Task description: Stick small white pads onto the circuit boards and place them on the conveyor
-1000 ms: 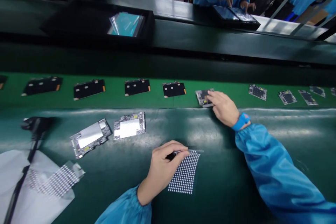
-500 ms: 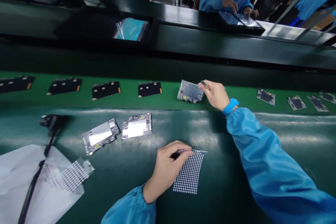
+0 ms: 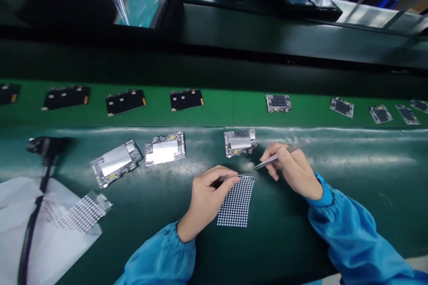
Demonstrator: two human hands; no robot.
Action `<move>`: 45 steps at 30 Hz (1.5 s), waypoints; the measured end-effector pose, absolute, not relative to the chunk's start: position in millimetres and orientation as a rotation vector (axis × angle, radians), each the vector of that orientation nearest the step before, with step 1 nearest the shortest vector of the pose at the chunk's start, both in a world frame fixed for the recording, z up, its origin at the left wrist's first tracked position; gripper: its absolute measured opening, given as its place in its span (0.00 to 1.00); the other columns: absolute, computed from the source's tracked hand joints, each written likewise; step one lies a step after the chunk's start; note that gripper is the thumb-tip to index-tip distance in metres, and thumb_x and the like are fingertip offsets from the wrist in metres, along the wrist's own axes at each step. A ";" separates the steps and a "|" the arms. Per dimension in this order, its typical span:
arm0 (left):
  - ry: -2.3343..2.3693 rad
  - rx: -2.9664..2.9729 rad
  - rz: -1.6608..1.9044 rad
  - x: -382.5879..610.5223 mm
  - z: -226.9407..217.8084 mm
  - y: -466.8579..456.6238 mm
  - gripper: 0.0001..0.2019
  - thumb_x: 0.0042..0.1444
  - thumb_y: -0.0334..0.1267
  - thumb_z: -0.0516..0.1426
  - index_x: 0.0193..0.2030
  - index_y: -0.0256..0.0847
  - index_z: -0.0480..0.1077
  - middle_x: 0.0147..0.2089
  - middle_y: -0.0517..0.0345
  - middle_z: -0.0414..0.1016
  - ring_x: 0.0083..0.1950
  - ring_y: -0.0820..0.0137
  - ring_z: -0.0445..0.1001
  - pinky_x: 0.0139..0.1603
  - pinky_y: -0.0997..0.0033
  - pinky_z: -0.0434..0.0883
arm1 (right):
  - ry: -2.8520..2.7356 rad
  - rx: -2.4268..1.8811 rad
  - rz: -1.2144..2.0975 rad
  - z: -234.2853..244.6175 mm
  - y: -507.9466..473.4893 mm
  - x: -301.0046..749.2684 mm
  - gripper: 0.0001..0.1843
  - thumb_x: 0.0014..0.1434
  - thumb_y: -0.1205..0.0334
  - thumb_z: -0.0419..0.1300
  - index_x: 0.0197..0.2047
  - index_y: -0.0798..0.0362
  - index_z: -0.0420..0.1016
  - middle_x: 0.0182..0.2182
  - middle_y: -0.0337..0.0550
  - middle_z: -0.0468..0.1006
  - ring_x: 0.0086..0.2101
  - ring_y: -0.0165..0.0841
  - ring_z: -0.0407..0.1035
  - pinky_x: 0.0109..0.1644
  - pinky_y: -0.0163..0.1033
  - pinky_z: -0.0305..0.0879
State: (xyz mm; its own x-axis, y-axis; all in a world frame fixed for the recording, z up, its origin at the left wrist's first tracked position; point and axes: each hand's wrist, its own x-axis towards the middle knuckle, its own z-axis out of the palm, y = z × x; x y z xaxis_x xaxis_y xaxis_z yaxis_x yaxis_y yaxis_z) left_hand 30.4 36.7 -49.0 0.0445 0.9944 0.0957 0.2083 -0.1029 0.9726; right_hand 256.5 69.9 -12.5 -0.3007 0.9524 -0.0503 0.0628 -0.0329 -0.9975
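Head view, watched from my distant seat, shows the left hand with its fingers pinching the top edge of the sheet of white dots at the desk. I see the right hand grasping metal tweezers, their tip just beside that edge. One circuit board rests beyond the sheet; two more boards lie left of it. Farther back, I make out a row of boards on the bright green strip.
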 end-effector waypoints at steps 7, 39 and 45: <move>1.267 1.490 1.152 29.7 -48.7 37.2 0.04 0.56 0.30 0.65 0.32 0.41 0.81 0.31 0.59 0.83 0.31 0.72 0.79 0.33 0.75 0.76 | -1.055 -1.046 1.757 -21.4 56.0 256.2 0.09 0.57 0.64 0.72 0.41 0.53 0.79 0.34 0.43 0.85 0.34 0.37 0.82 0.43 0.45 0.80; 1.255 1.514 1.156 28.4 -52.0 36.3 0.05 0.56 0.28 0.65 0.32 0.42 0.81 0.31 0.60 0.82 0.32 0.71 0.80 0.34 0.75 0.76 | -1.387 -1.248 1.460 -17.8 59.3 255.7 0.08 0.59 0.66 0.68 0.29 0.50 0.87 0.32 0.45 0.86 0.37 0.36 0.81 0.42 0.39 0.79; 1.254 1.529 1.158 28.7 -49.8 36.3 0.05 0.56 0.29 0.65 0.32 0.42 0.80 0.31 0.60 0.82 0.31 0.72 0.79 0.35 0.74 0.77 | -1.247 -1.250 1.437 -27.8 63.4 258.8 0.03 0.58 0.63 0.70 0.32 0.51 0.86 0.29 0.44 0.85 0.35 0.37 0.81 0.40 0.41 0.79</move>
State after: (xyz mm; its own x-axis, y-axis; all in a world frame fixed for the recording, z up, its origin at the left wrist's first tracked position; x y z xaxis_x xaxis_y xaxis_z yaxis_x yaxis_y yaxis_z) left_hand 28.7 36.3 -49.8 0.0795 0.9857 0.1488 0.2265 -0.1632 0.9602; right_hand 258.8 63.4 -27.8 -0.1513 0.9764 -0.1542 0.0149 -0.1538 -0.9880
